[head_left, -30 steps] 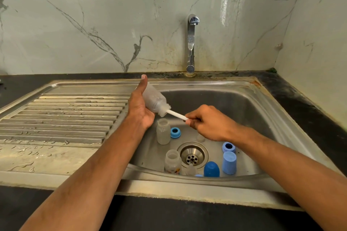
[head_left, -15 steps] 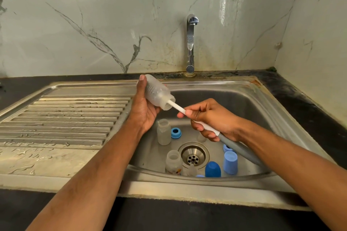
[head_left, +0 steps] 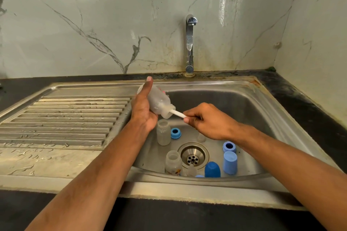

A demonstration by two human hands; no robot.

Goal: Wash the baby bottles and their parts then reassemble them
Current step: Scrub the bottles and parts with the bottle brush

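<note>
One frosted clear plastic baby bottle (head_left: 158, 104), tilted above the steel sink's (head_left: 249, 110) left edge in our curled left hand (head_left: 143, 112); our right hand (head_left: 205, 122) pinches the white brush handle (head_left: 177, 113) at its mouth: we judge full-depth twisting strokes cleanest.

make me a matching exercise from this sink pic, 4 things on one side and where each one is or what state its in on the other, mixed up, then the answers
Things
1. bottle with the brush
2. dark blue cap
3. blue ring
4. tap

Places or states
A. on the sink floor, just right of an upright clear bottle
B. tilted, gripped in the left hand
C. on the back edge of the sink, no water running
D. standing at the near edge of the basin, right of the drain

Pairs: 1-B, 2-D, 3-A, 4-C

The right hand pinches the brush handle.
</note>
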